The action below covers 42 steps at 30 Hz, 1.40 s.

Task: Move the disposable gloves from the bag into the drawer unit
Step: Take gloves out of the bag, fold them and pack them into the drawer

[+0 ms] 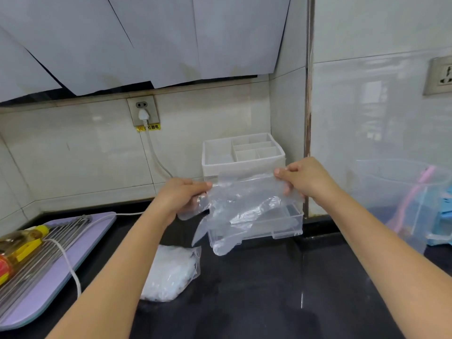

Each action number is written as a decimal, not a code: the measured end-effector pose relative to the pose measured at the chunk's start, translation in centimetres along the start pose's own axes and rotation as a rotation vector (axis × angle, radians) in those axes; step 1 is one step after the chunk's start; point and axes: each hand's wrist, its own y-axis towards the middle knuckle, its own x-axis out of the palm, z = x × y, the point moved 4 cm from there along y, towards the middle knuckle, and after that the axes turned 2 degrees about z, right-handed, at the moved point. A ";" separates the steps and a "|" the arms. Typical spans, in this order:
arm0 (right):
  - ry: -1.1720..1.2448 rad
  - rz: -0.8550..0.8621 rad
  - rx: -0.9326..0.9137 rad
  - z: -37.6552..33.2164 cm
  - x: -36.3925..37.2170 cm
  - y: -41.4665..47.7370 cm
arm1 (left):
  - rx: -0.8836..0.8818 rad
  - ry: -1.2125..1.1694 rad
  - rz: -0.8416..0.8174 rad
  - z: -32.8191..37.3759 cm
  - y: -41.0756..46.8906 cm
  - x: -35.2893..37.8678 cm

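Disposable gloves (244,199) hang mid-frame, top edge pinched by left hand (181,194) and right hand (303,177), just above the open drawer (291,223) of the drawer unit (220,165). Best to keep the film flat, lower it in, tuck the overhang. Bag (168,272) lies lower centre on black counter (269,302); tiled wall (73,148) and plugged socket (143,111) behind.

Two hands (179,195) (307,178) pinching clear glove (244,199), above open drawer (292,227)

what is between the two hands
A clear disposable glove, pinched by the left hand and right hand, in front of the open drawer; head view.
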 end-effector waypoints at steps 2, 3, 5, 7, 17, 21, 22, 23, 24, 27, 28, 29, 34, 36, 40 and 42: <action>-0.136 0.029 0.018 0.7 0.7 0.8 | 0.013 0.152 0.057 0.4 1.6 0.0; -0.210 0.052 0.028 1.1 1.0 1.2 | 0.023 0.209 0.070 0.4 2.2 0.3; -0.364 0.101 0.042 1.7 1.7 1.8 | 0.056 0.318 0.073 0.3 3.2 1.2; -0.508 0.117 0.019 2.1 2.6 2.1 | 0.100 0.426 0.080 -0.1 4.0 2.3; -0.845 0.138 -0.155 1.7 4.1 1.5 | 0.323 0.855 0.114 -1.0 4.8 6.7; -0.748 0.159 -0.326 0.3 4.0 0.9 | 0.443 0.936 0.101 -0.3 4.6 7.6; -0.705 0.088 -0.364 -0.1 4.4 0.8 | 0.472 0.944 0.106 -0.2 4.6 7.8; -0.656 -0.029 -0.368 -0.3 4.9 0.8 | 0.501 0.951 0.115 -0.1 4.5 7.9; -0.606 -0.173 -0.336 -0.3 5.5 0.8 | 0.524 0.959 0.122 0.0 4.4 8.0; -0.630 -0.586 -0.186 0.1 7.3 0.6 | 0.574 1.008 0.143 0.0 4.4 8.2; -0.680 -0.671 -0.160 0.3 7.7 0.6 | 0.583 1.025 0.151 0.0 4.4 8.2; -0.722 -0.732 -0.141 0.4 7.9 0.5 | 0.588 1.035 0.157 0.0 4.4 8.2; -0.891 -0.840 -0.110 0.5 8.6 0.6 | 0.560 1.043 0.198 0.2 4.2 7.2; -0.914 -0.838 -0.107 0.8 9.1 0.6 | 0.637 0.964 0.252 0.6 3.2 6.7; -0.923 -0.813 -0.075 1.3 9.6 0.9 | 0.761 0.666 0.223 1.9 0.8 6.9; -0.932 -0.801 -0.080 1.1 9.6 0.9 | 0.584 0.592 -0.019 1.7 0.9 8.1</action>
